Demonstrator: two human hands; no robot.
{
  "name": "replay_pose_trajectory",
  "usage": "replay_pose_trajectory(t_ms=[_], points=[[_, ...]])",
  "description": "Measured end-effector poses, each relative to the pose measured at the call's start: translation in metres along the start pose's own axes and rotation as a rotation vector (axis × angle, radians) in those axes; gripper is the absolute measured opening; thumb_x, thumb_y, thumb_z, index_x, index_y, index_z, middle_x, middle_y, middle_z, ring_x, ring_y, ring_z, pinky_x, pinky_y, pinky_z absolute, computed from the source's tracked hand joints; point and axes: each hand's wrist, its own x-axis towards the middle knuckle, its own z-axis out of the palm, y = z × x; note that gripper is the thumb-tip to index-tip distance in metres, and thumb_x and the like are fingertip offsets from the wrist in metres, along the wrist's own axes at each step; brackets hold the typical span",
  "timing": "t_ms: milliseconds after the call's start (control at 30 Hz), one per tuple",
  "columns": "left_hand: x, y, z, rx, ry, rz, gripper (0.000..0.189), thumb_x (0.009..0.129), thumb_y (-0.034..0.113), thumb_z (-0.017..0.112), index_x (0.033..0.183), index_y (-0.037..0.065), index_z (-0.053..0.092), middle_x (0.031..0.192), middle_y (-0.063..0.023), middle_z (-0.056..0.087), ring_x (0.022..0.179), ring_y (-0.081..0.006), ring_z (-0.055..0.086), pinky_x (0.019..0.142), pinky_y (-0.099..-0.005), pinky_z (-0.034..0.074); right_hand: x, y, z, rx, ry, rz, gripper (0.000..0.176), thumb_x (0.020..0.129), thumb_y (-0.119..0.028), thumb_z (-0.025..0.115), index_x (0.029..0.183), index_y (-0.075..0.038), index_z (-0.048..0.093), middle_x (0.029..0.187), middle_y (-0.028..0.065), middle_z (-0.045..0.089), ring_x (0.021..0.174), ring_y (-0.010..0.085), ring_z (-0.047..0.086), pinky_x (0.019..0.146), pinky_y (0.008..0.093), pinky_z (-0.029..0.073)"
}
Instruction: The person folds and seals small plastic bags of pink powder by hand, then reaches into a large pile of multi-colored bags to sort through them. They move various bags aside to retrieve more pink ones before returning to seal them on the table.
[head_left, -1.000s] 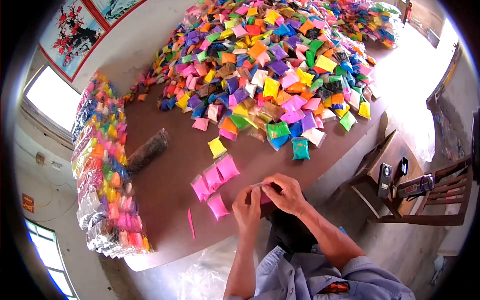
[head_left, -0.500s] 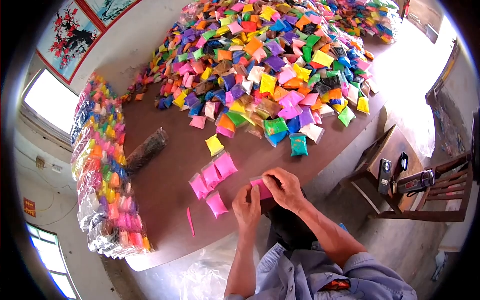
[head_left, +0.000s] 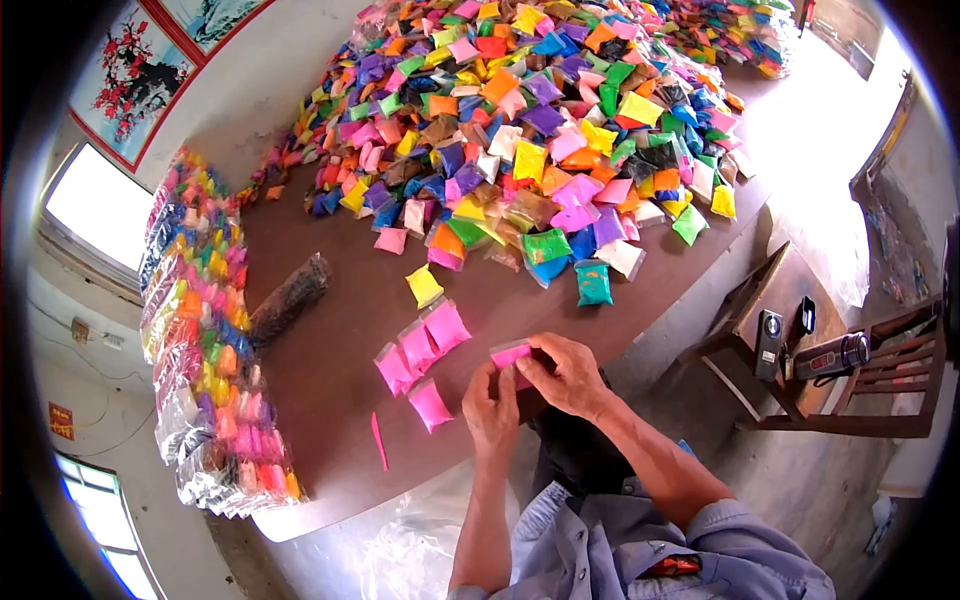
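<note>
Near the table's front edge, my left hand (head_left: pixel 490 410) and my right hand (head_left: pixel 567 378) pinch a small clear packet of pink clay-like stuff (head_left: pixel 511 353) between them. Its upper part sticks out above my fingertips; the lower part is hidden by the fingers. Left of my left hand lies a loose pink packet (head_left: pixel 430 406). Just beyond it, several more pink packets (head_left: pixel 418 347) sit side by side in a slanting row. A yellow packet (head_left: pixel 424 287) rests past that row. To the left is a thin pink plastic stick tool (head_left: pixel 379 441).
A large heap of mixed-colour packets (head_left: pixel 520 150) covers the far part of the brown table (head_left: pixel 330 370). Bagged packets (head_left: pixel 215 370) are stacked along the left edge, beside a dark wrapped roll (head_left: pixel 290 298). A wooden chair (head_left: pixel 890 380) and stool with a flask (head_left: pixel 835 358) stand right.
The pink packet has been turned and raised slightly between my fingers, so its top now shows above them. My right hand has shifted a little. The things on the table stay in place.
</note>
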Motion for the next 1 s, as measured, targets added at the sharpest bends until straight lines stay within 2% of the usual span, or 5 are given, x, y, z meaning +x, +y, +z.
replay_pose_trajectory(t_ms=[133, 433, 600, 800, 1000], points=[[0.000, -0.003, 0.000, 0.022, 0.000, 0.016, 0.021, 0.102, 0.019, 0.068, 0.105, -0.001, 0.069, 0.087, -0.0195, 0.070, 0.076, -0.0273, 0.066, 0.073, -0.0396, 0.053, 0.000, -0.001, 0.000, 0.009, -0.011, 0.024, 0.027, 0.094, -0.019, 0.074, 0.113, -0.001, 0.069, 0.098, 0.0152, 0.072, 0.084, 0.0314, 0.072, 0.066, 0.0376, 0.057], [-0.001, 0.001, -0.003, -0.064, -0.044, -0.054, 0.016, 0.099, 0.012, 0.068, 0.106, -0.003, 0.069, 0.084, -0.0130, 0.070, 0.075, -0.0169, 0.063, 0.067, -0.0341, 0.051, 0.000, 0.004, 0.003, -0.002, 0.068, 0.009, 0.031, 0.096, -0.023, 0.074, 0.117, -0.001, 0.068, 0.096, 0.0167, 0.071, 0.081, 0.0293, 0.070, 0.068, 0.0362, 0.055], [0.000, -0.004, -0.005, -0.024, -0.030, -0.004, 0.023, 0.099, 0.015, 0.070, 0.114, -0.003, 0.069, 0.090, -0.0162, 0.072, 0.079, -0.0205, 0.068, 0.074, -0.0353, 0.054, 0.002, -0.005, -0.003, 0.009, -0.046, 0.025, 0.035, 0.097, -0.023, 0.073, 0.123, -0.002, 0.064, 0.101, 0.0191, 0.072, 0.087, 0.0353, 0.073, 0.073, 0.0396, 0.058], [0.000, -0.004, -0.003, 0.014, -0.043, 0.011, 0.026, 0.100, 0.017, 0.071, 0.118, -0.002, 0.069, 0.095, -0.0190, 0.074, 0.086, -0.0271, 0.071, 0.080, -0.0381, 0.055, -0.001, 0.006, 0.002, 0.073, 0.034, 0.089, 0.037, 0.098, -0.023, 0.073, 0.126, -0.002, 0.062, 0.100, 0.0189, 0.072, 0.085, 0.0339, 0.072, 0.074, 0.0393, 0.058], [-0.001, -0.009, -0.004, 0.037, -0.055, -0.042, 0.025, 0.099, 0.017, 0.072, 0.115, -0.002, 0.069, 0.096, -0.0202, 0.075, 0.087, -0.0272, 0.073, 0.079, -0.0381, 0.055, 0.002, -0.008, -0.004, 0.095, -0.041, 0.101, 0.041, 0.098, -0.022, 0.074, 0.130, -0.001, 0.060, 0.101, 0.0188, 0.073, 0.085, 0.0320, 0.073, 0.075, 0.0383, 0.058]])
